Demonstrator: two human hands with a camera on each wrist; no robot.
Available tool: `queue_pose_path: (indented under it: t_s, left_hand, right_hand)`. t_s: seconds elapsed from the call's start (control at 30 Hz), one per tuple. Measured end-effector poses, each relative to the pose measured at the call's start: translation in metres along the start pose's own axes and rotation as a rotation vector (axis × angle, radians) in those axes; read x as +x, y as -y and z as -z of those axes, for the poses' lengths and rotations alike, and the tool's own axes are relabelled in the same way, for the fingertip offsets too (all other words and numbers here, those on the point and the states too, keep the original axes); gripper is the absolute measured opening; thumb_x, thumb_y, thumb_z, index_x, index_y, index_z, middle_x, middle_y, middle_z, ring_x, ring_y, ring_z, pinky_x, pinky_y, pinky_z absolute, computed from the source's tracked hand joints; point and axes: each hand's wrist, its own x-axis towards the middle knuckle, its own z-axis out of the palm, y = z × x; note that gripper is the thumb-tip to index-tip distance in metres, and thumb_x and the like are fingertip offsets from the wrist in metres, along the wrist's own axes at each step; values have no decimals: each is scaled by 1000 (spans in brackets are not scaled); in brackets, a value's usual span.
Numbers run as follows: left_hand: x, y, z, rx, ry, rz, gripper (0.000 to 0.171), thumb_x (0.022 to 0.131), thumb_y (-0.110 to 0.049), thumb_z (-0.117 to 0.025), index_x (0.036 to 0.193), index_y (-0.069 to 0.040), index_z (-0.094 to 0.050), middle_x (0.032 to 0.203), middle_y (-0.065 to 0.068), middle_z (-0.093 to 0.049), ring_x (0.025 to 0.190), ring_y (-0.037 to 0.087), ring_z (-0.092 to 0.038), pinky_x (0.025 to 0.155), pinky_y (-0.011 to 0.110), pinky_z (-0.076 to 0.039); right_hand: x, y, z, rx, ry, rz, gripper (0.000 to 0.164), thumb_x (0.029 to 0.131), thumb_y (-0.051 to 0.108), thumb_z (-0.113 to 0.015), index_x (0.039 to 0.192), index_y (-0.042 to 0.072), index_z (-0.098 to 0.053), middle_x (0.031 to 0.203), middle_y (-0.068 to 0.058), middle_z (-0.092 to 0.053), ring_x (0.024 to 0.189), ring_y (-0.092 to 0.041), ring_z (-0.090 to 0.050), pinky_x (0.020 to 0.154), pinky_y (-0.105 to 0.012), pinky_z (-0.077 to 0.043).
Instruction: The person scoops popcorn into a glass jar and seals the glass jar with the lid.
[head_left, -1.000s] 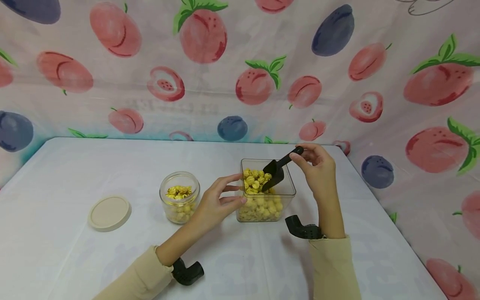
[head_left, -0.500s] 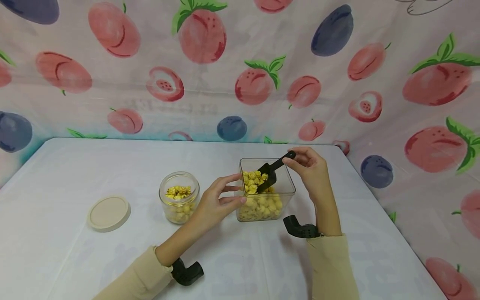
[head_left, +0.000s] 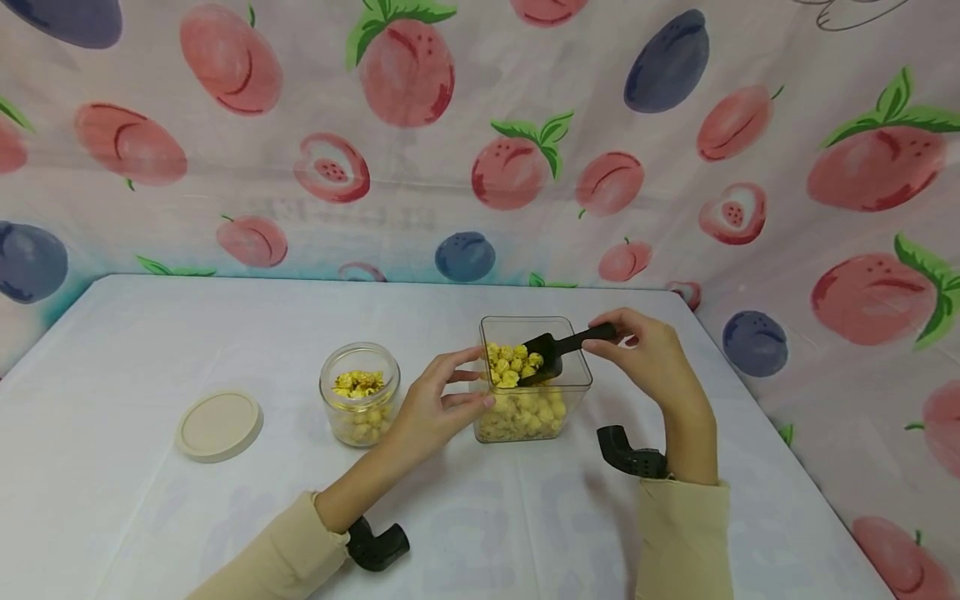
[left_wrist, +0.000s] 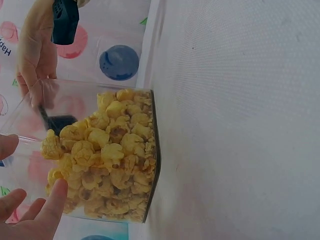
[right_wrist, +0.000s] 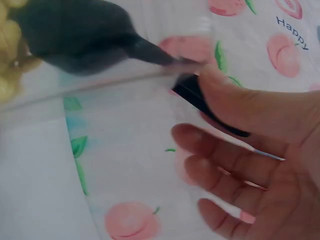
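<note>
A clear square container (head_left: 577,379) of yellow popcorn (left_wrist: 107,150) stands on the table. My right hand (head_left: 647,354) pinches the handle of a black scoop (head_left: 551,354) between thumb and fingers; the right wrist view shows the other fingers loosely bent below the handle. The scoop's bowl lies inside the container, low against the popcorn and tilted toward the left. My left hand (head_left: 435,408) rests spread fingertips on the container's left side, near its rim. Left of that hand stands an open glass jar (head_left: 360,354), part full of popcorn.
A round cream lid (head_left: 219,427) lies flat on the white tablecloth (head_left: 285,333), left of the jar. A fruit-print cloth (head_left: 420,183) hangs behind the table and along its right side. Black wrist mounts (head_left: 630,454) stick out from both wrists.
My right hand first moved left with the scoop, then right and lower, so the handle now lies flatter. The left hand, container, jar and lid stay in place.
</note>
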Motion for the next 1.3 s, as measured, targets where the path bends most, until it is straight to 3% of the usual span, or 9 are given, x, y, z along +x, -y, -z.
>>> queue_pose_path:
  t_s: [0.13,0.33,0.53,0.73,1.07,1.3]
  left_hand:
    - [0,1,-1,16,-8,-12,60,84,-9,-67,138,-10,-42,136,10,-42,116,28,-52,88,25,-53]
    - [0,1,-2,19,-11,-8,61,84,-11,-68,139,-11,-41,137,10,-42,117,28,-52,89,26,-53]
    - [1,3,-3,9,-4,1,63,84,-12,-68,140,-13,-40,138,9,-41,119,27,-50,91,27,-52]
    - [1,1,-3,13,2,5,63,84,-12,-68,140,-14,-39,139,9,-40,119,27,-50,92,29,-52]
    - [1,-1,-3,16,1,16,66,83,-10,-69,142,-13,-37,141,8,-39,119,27,-50,92,31,-52]
    - [1,1,-2,10,3,6,67,83,-9,-69,142,-13,-37,139,9,-39,118,27,-51,91,29,-52]
  right_hand:
    - [-3,1,2,-43,56,50,23,85,17,-68,106,6,-65,94,-10,-61,84,-22,-50,68,-31,-43]
    - [-1,-5,-1,-26,57,118,21,87,15,-66,105,5,-65,95,-11,-62,87,-24,-52,74,-34,-43]
    - [4,-22,-6,53,41,91,23,88,21,-65,105,6,-64,93,-9,-63,83,-19,-52,68,-29,-43]
    - [4,-33,-6,198,84,35,25,90,24,-63,107,6,-62,86,-4,-59,77,-15,-51,66,-27,-39]
    - [7,-34,-15,373,189,62,26,91,18,-61,110,1,-60,88,7,-57,79,-13,-50,70,-27,-44]
    - [7,-29,-18,388,220,45,27,90,20,-62,110,1,-61,92,6,-59,82,-12,-51,71,-26,-43]
